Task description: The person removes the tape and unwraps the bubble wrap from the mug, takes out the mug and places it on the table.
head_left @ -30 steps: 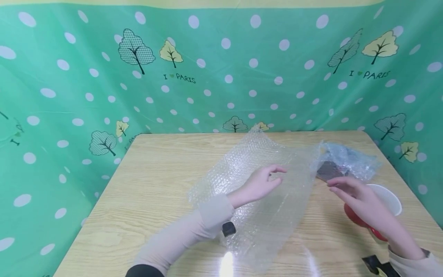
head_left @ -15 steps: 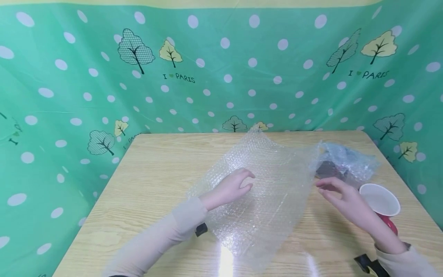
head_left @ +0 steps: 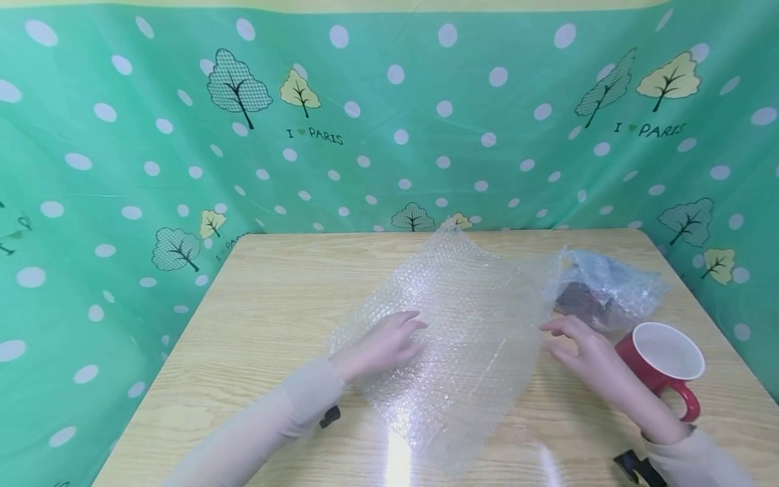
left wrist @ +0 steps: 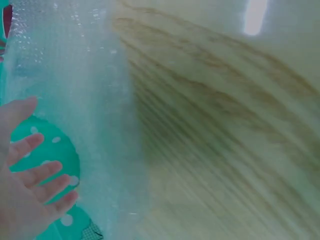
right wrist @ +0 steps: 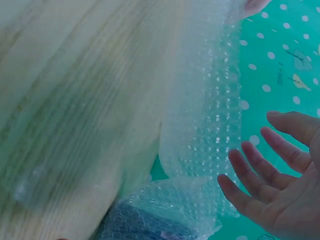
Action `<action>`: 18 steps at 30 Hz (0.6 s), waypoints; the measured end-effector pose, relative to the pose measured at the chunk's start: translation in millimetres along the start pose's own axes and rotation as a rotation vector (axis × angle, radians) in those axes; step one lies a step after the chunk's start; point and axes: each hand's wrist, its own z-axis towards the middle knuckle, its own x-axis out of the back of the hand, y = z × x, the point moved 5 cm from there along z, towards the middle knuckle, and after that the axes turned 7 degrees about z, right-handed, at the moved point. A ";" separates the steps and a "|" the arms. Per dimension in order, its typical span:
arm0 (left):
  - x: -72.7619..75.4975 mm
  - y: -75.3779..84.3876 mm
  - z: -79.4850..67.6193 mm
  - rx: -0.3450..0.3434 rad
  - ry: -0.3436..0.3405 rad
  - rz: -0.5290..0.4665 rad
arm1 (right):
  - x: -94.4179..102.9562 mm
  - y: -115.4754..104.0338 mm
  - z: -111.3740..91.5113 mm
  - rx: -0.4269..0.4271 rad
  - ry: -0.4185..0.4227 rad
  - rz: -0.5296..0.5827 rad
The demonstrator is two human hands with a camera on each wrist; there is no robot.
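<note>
A large sheet of clear bubble wrap lies spread on the wooden table, one corner toward the back edge. Over its left part hovers my left hand, fingers loosely bent, holding nothing. In the left wrist view that hand has its fingers spread apart. My right hand is by the sheet's right edge, also holding nothing; the right wrist view shows its fingers relaxed and separate. Just right of that hand stands a red mug with a white inside, its handle toward the front.
Behind the mug, at the back right, lies a crumpled bundle of bluish bubble wrap around something dark. Wooden table surface extends to the left of the sheet. A green dotted curtain hangs behind and beside the table.
My left hand has moved left and slightly toward the front over the sheet. My right hand has drifted left, uncovering the mug. The bubble wrap stays about where it was.
</note>
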 end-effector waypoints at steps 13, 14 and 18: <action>-17.9 -12.3 -13.4 -0.027 -0.089 0.123 | -13.3 -2.6 3.8 0.146 0.023 -0.051; -18.8 -13.2 -14.8 -0.025 -0.097 0.127 | -14.5 -2.9 3.9 0.168 0.031 -0.061; -21.8 -18.0 -20.6 -0.002 -0.127 0.123 | -19.1 -2.7 3.9 0.209 0.035 -0.084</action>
